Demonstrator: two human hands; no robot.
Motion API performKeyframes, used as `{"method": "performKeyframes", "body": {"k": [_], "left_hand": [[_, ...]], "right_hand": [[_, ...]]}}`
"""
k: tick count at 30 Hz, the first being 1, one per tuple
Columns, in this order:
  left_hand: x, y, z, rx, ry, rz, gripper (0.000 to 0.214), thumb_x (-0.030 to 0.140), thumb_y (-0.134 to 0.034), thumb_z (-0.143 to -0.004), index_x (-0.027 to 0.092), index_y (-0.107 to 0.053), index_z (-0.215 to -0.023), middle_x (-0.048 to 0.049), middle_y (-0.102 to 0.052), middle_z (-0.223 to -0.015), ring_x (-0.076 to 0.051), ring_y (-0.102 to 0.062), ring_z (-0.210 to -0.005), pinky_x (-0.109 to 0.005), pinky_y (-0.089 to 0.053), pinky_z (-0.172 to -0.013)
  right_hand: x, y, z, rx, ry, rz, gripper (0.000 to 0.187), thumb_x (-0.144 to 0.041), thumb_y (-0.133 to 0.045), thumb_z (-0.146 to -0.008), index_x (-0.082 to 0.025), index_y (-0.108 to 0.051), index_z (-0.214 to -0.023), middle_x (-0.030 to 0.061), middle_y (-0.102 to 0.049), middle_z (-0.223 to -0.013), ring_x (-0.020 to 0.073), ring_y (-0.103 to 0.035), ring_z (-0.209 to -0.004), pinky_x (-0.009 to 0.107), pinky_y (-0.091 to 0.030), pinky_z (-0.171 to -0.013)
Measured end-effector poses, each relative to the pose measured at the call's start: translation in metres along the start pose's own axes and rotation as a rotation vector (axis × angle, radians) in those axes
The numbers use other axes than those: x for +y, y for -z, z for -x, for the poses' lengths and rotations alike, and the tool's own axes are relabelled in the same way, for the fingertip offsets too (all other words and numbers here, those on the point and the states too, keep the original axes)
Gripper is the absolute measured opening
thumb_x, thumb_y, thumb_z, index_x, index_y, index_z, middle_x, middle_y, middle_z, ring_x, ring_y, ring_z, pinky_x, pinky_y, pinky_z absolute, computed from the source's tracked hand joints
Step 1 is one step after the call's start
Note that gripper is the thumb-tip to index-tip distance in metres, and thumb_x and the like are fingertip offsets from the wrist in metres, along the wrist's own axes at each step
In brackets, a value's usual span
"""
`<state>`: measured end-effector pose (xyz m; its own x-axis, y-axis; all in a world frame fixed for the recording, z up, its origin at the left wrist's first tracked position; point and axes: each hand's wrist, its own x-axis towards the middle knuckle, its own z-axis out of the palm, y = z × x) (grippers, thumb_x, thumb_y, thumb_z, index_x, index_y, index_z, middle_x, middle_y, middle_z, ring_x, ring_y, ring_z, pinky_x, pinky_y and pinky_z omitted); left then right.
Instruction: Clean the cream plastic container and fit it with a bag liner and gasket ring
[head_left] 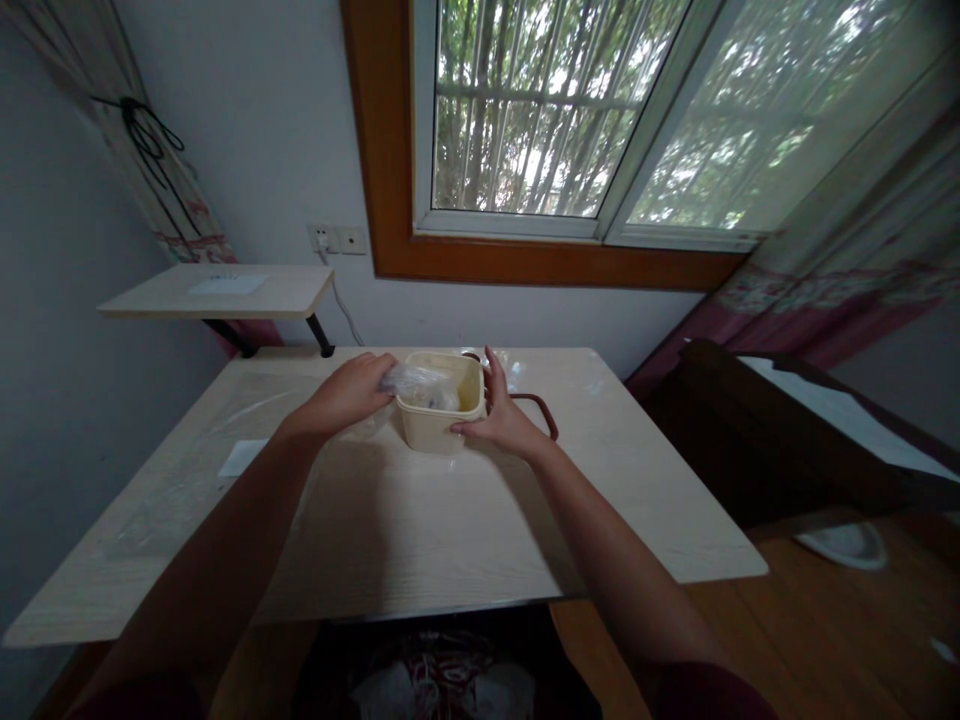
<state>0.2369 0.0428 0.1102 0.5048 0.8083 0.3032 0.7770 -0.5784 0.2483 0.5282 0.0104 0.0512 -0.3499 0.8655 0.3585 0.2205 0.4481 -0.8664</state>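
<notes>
A cream-coloured plastic container (435, 428) stands upright on the table near its back edge. My right hand (501, 415) grips its right side, thumb on the front wall and fingers on the far side. Closed round one end of a clear plastic bag (427, 385), my left hand (356, 390) is at the container's left rim. The bag reaches over that rim into the container. Something yellowish shows inside beside the bag; its kind cannot be made out. A brown handle (546, 412) curves out behind my right wrist.
The pale wooden table (465, 540) carries a clear plastic sheet and a white paper (242, 458) on the left. A raised shelf (217, 290) stands at the back left. Behind my right hand lies clear crinkled plastic (517, 365). A dark piece of furniture (750, 440) stands right of the table.
</notes>
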Motion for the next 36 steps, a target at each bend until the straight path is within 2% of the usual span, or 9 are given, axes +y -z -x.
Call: {"method": "performKeyframes", "body": {"k": [5, 10, 15, 20, 25, 31, 36], "left_hand": [[0.001, 0.002, -0.003, -0.022, -0.05, 0.002, 0.005, 0.02, -0.06, -0.075, 0.021, -0.065, -0.077, -0.009, -0.068, -0.086, -0.029, -0.063, -0.094, -0.044, -0.049, -0.091], [0.003, 0.005, -0.002, 0.025, -0.049, -0.025, 0.005, 0.018, -0.058, -0.074, 0.021, -0.061, -0.078, -0.0084, -0.065, -0.089, -0.029, -0.06, -0.097, -0.044, -0.049, -0.092], [0.004, 0.012, -0.001, 0.134, 0.008, 0.1, 0.021, 0.014, -0.052, -0.071, 0.021, -0.06, -0.088, -0.0077, -0.062, -0.098, -0.026, -0.059, -0.099, -0.04, -0.048, -0.09], [0.006, 0.019, 0.001, 0.248, 0.216, 0.213, 0.014, 0.014, -0.05, -0.07, 0.023, -0.054, -0.08, -0.0018, -0.057, -0.075, -0.023, -0.056, -0.075, -0.035, -0.045, -0.075], [0.008, 0.024, 0.004, 0.4, 0.339, 0.347, 0.01, 0.016, -0.051, -0.072, 0.022, -0.054, -0.079, 0.0013, -0.054, -0.07, -0.018, -0.052, -0.068, -0.03, -0.04, -0.067], [-0.004, 0.024, 0.004, 0.579, 0.42, 0.467, 0.013, 0.018, -0.054, -0.073, 0.021, -0.062, -0.083, -0.0001, -0.062, -0.077, -0.02, -0.058, -0.077, -0.03, -0.045, -0.074], [-0.015, 0.017, 0.001, 0.71, 0.427, 0.733, 0.027, 0.023, -0.059, -0.077, 0.019, -0.07, -0.101, -0.0037, -0.072, -0.095, -0.021, -0.064, -0.092, -0.03, -0.05, -0.084]], "right_hand": [[0.001, -0.004, -0.001, 0.006, -0.037, 0.004, 0.141, -0.05, -0.089, -0.065, -0.033, 0.014, -0.16, 0.0185, -0.028, -0.163, 0.0307, -0.04, -0.148, 0.056, -0.034, -0.12], [0.005, -0.006, 0.001, 0.036, 0.044, -0.004, 0.134, -0.048, -0.089, -0.067, -0.032, 0.007, -0.16, 0.0186, -0.024, -0.165, 0.0303, -0.037, -0.149, 0.054, -0.031, -0.122], [0.006, -0.005, 0.001, 0.052, 0.066, 0.026, 0.133, -0.047, -0.089, -0.067, -0.033, 0.005, -0.16, 0.0166, -0.018, -0.167, 0.0305, -0.031, -0.152, 0.054, -0.029, -0.123], [0.006, -0.002, 0.002, 0.072, 0.086, 0.059, 0.131, -0.047, -0.089, -0.067, -0.034, 0.004, -0.16, 0.0148, -0.021, -0.166, 0.0312, -0.031, -0.152, 0.054, -0.029, -0.124], [0.006, 0.003, 0.004, 0.082, 0.063, 0.071, 0.129, -0.047, -0.088, -0.068, -0.035, 0.003, -0.16, 0.0141, -0.024, -0.165, 0.0328, -0.035, -0.15, 0.056, -0.033, -0.121], [0.007, 0.011, 0.006, 0.127, 0.041, 0.116, 0.132, -0.051, -0.089, -0.065, -0.032, -0.001, -0.161, 0.0157, -0.016, -0.167, 0.0353, -0.03, -0.152, 0.058, -0.033, -0.12], [0.008, 0.018, 0.01, 0.15, -0.003, 0.09, 0.132, -0.051, -0.088, -0.066, -0.028, 0.001, -0.161, 0.0197, -0.023, -0.164, 0.0349, -0.041, -0.146, 0.057, -0.036, -0.119]]}}
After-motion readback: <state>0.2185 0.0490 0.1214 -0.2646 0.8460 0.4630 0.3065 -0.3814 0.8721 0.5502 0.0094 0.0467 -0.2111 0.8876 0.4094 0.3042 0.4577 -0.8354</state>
